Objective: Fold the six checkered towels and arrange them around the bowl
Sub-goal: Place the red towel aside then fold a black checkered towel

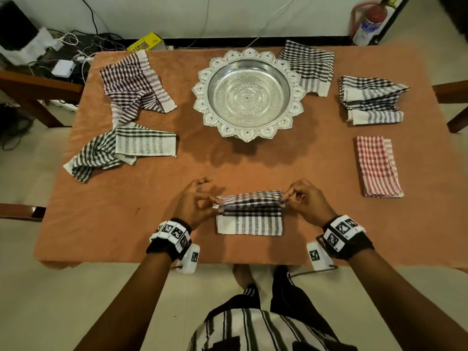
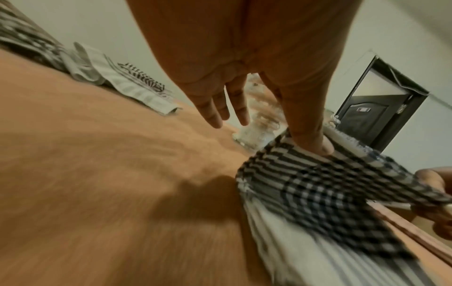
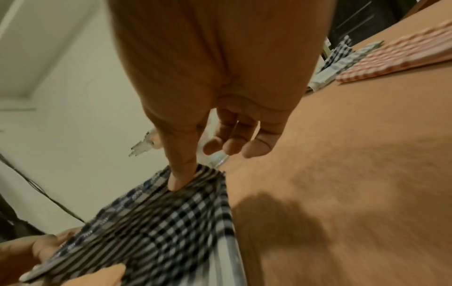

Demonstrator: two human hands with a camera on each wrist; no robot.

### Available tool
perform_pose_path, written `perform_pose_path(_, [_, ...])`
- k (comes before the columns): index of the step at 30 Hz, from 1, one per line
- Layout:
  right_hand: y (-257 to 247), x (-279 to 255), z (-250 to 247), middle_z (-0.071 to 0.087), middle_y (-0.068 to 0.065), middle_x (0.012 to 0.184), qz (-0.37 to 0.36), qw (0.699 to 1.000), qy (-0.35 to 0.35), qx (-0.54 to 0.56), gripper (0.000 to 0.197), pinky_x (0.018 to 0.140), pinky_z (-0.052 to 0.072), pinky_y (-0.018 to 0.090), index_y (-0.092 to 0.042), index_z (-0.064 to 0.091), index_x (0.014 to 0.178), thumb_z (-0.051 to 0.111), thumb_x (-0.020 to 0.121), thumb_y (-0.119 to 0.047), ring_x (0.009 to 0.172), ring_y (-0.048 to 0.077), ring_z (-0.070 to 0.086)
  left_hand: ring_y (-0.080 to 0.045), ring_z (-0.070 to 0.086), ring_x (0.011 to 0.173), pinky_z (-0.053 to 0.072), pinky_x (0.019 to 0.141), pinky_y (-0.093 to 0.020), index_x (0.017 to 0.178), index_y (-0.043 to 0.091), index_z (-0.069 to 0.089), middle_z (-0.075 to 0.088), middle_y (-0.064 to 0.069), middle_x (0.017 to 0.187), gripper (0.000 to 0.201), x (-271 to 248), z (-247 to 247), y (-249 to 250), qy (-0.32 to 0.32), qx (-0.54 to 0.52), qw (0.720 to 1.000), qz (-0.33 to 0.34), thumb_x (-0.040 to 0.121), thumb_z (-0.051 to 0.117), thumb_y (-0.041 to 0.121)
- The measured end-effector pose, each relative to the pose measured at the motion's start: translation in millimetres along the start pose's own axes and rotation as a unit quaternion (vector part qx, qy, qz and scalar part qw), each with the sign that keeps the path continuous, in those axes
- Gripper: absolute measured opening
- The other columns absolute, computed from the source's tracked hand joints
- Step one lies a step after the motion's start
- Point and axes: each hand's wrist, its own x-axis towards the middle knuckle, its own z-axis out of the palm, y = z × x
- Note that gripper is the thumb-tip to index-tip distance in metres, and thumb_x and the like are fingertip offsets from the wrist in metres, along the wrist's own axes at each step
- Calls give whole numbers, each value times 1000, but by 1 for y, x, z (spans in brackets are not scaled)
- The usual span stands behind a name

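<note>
Pinched at both ends by the left hand (image 1: pixel 193 201) and right hand (image 1: pixel 307 200), the fourth towel (image 1: pixel 249 214) is being folded; three folded towels (image 1: pixel 372 102) are placed, two unfolded towels (image 1: pixel 126 117) remain.

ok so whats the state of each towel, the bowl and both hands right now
black checkered towel by the hands: half folded, far edge lifted
left hand: pinching its left end
right hand: pinching its right end
red checkered towel: folded
ornate silver metal bowl: upright, empty
brown checkered towel: unfolded, rumpled

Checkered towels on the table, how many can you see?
6: two left of the silver bowl, three right of it, one pinched by both hands near the front edge.
</note>
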Motion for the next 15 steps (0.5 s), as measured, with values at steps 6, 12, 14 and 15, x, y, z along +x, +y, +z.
perform_pose_path(6, [22, -43, 36, 53, 3, 93, 57, 997, -30, 35, 21, 68, 41, 7, -10, 73, 80, 82, 69, 6, 77, 9, 50, -14, 13, 148, 19, 119, -33, 83, 32, 77, 25, 6, 156, 29, -44, 40, -40, -5, -8, 1000, -26, 65, 88, 12])
perform_pose_path(12, [33, -53, 51, 55, 1, 90, 52, 998, 14, 25, 20, 68, 39, 6, -7, 74, 80, 83, 68, 5, 74, -3, 52, -12, 13, 148, 13, 115, -19, 81, 53, 71, 29, 7, 153, 43, -45, 50, -50, 14, -12, 1000, -22, 66, 88, 17])
perform_pose_path(14, [36, -54, 52, 55, 0, 89, 49, 998, 17, 23, 20, 68, 39, 6, -8, 74, 79, 84, 67, 5, 74, -5, 52, -14, 12, 149, 14, 117, -24, 85, 44, 74, 26, 7, 155, 34, -46, 49, -49, 6, 6, 1000, -24, 67, 87, 19])
perform_pose_path(15, [37, -54, 53, 55, -1, 89, 48, 999, 14, 18, 21, 68, 39, 6, -10, 74, 79, 84, 68, 5, 75, -2, 52, -13, 10, 149, 14, 118, -27, 88, 40, 75, 24, 9, 156, 30, -47, 48, -50, 0, 16, 1000, -24, 66, 88, 22])
